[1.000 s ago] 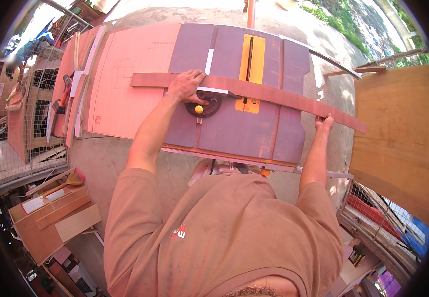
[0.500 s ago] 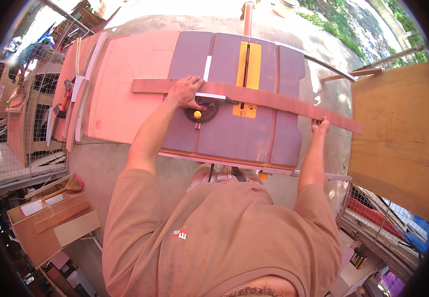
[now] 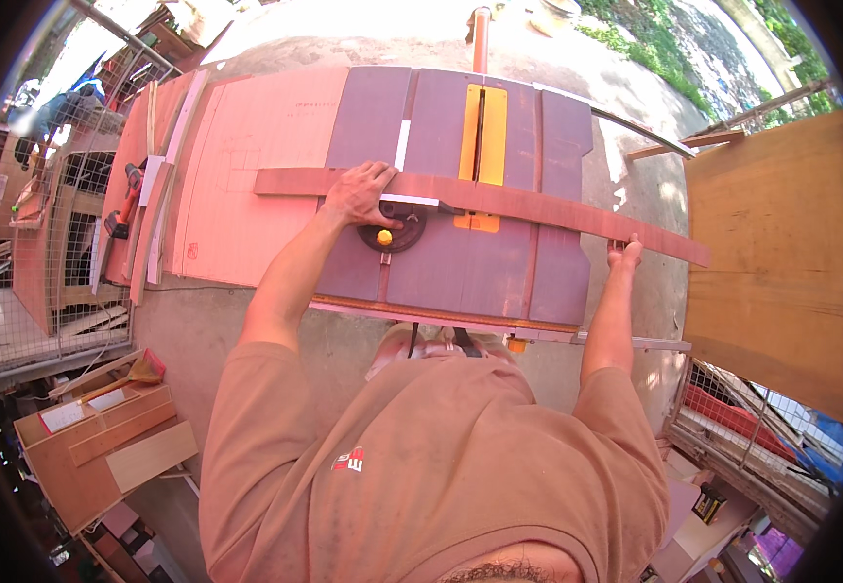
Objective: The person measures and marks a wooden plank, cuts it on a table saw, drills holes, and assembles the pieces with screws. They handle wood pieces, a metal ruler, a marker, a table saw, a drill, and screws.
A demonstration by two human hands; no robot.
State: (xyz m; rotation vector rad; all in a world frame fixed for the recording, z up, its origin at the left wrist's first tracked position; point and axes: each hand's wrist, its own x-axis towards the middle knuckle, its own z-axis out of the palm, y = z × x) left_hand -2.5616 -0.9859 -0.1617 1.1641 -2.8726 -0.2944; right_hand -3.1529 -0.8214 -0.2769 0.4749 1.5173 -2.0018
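Observation:
A long reddish-brown wooden board (image 3: 518, 202) lies crosswise over the grey table saw top (image 3: 480, 277), spanning the yellow throat plate (image 3: 493, 146) with its dark slot. My left hand (image 3: 361, 196) is closed around the board and the upright face of a black miter gauge (image 3: 404, 231) with a yellow knob (image 3: 384, 237). Its thumb rests on the gauge. Near the board's right end, which juts past the saw top, my right hand (image 3: 625, 253) grips the near edge. Some of its fingers are hidden under the wood.
To the left, a pinkish panel (image 3: 256, 126) adjoins the saw top, with wood strips (image 3: 156, 209) and a red-black cordless drill (image 3: 126, 202) lying at its far-left side. A large plywood sheet (image 3: 776, 262) stands at right. An open wooden box (image 3: 101, 437) sits at lower left.
Both hands, the board and the miter gauge have slid slightly toward me along the saw top. Both grips look the same.

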